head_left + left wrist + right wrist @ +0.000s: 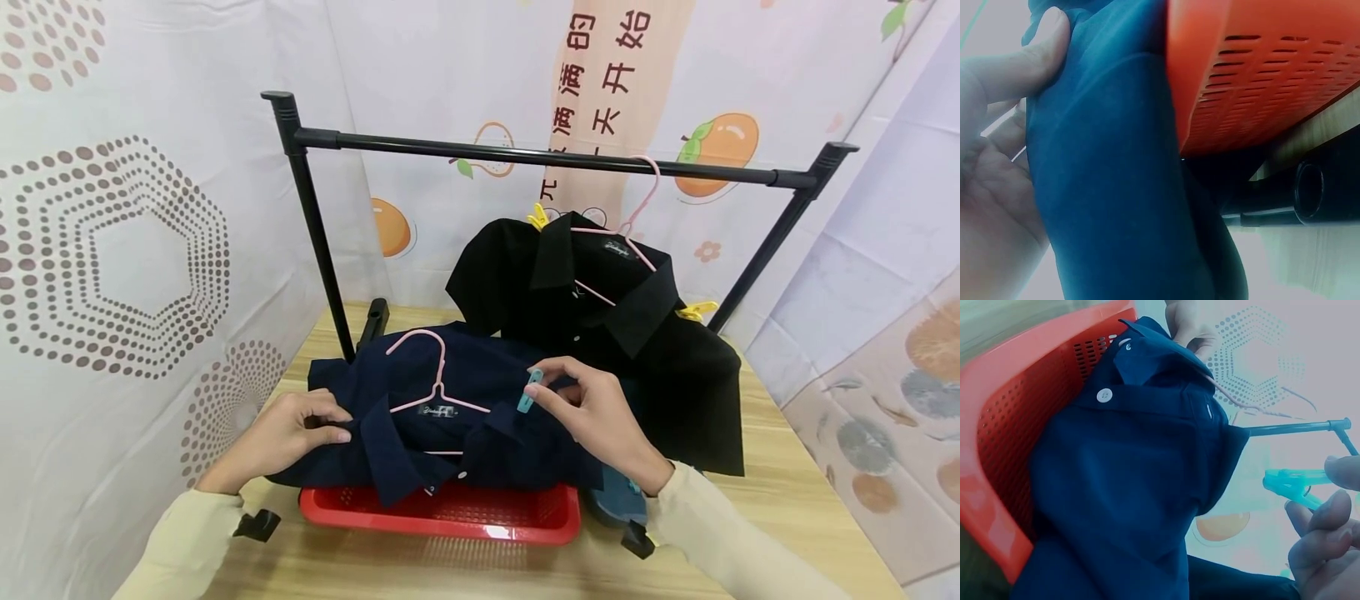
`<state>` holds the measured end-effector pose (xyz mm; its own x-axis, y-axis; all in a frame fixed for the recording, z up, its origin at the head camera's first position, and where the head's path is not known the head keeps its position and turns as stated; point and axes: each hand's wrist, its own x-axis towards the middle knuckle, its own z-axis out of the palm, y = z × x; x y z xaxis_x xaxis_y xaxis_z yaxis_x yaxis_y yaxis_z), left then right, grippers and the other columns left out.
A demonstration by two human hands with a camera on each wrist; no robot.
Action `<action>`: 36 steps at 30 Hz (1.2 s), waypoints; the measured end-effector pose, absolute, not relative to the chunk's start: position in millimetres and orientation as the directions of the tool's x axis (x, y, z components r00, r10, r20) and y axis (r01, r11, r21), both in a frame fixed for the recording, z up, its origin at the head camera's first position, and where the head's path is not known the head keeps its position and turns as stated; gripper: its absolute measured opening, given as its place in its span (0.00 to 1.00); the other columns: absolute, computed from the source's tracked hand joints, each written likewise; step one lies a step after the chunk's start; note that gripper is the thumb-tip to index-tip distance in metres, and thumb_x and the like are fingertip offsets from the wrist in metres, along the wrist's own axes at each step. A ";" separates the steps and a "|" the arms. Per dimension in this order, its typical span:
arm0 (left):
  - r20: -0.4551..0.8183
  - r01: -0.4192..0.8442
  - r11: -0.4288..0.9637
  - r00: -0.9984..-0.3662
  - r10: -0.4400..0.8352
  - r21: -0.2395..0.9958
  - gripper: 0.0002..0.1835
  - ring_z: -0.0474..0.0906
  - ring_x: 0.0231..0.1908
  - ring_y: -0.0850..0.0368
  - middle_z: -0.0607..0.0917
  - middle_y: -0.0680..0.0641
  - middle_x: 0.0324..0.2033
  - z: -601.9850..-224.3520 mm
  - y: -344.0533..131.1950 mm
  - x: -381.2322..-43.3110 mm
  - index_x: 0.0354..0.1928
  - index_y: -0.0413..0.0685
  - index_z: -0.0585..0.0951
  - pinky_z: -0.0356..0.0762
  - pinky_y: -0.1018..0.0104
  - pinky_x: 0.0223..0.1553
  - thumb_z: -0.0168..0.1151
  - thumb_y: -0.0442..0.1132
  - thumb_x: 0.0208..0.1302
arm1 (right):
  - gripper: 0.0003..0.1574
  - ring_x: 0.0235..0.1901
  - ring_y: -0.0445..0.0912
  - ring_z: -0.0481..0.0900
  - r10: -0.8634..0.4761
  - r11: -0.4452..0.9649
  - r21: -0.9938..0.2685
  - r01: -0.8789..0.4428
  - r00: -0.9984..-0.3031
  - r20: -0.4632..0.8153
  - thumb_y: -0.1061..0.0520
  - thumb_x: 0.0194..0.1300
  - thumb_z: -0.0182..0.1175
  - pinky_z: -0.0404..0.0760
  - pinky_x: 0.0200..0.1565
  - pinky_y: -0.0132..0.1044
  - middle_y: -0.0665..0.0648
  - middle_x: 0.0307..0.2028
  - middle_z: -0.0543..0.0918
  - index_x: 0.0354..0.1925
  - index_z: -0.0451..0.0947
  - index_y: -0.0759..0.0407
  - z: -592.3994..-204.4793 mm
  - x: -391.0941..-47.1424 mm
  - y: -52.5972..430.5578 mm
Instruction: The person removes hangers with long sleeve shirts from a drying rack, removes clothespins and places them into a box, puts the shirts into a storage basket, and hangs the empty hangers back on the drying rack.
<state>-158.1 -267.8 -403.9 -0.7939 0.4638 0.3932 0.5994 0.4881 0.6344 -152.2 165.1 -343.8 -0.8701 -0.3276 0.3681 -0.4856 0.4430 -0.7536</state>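
Note:
A navy shirt lies over the red basket, with a pink hanger inside its collar. My left hand pinches the shirt at its left shoulder; in the left wrist view the thumb presses on the blue cloth. Between the thumb and fingers of my right hand is a turquoise clothespin, held above the shirt's right shoulder. The right wrist view shows that clothespin apart from the cloth.
A black shirt hangs by a pink hanger from the black rack's bar, with yellow clothespins on its shoulders. The rack's feet stick out beside the basket. A blue item lies right of the basket on the wooden table.

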 end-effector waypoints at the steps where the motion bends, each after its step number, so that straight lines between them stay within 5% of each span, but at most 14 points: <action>1: 0.395 0.601 0.487 -0.793 0.464 0.634 0.11 0.73 0.26 0.65 0.81 0.63 0.26 -403.9 -267.6 -158.1 0.37 0.58 0.91 0.73 0.70 0.29 0.77 0.31 0.56 | 0.15 0.14 0.44 0.71 -0.322 0.443 -0.758 -0.479 -0.874 0.364 0.49 0.71 0.67 0.71 0.16 0.36 0.48 0.38 0.82 0.54 0.81 0.46 -343.9 -151.8 166.9; 36: 0.359 0.565 0.492 -0.815 0.454 0.662 0.10 0.75 0.27 0.64 0.82 0.62 0.26 -401.7 -267.5 -156.2 0.37 0.58 0.91 0.74 0.69 0.29 0.77 0.32 0.57 | 0.16 0.13 0.44 0.71 -0.180 0.410 -0.812 -0.415 -0.910 0.374 0.56 0.73 0.66 0.70 0.14 0.37 0.51 0.42 0.82 0.56 0.81 0.52 -363.3 -143.2 208.1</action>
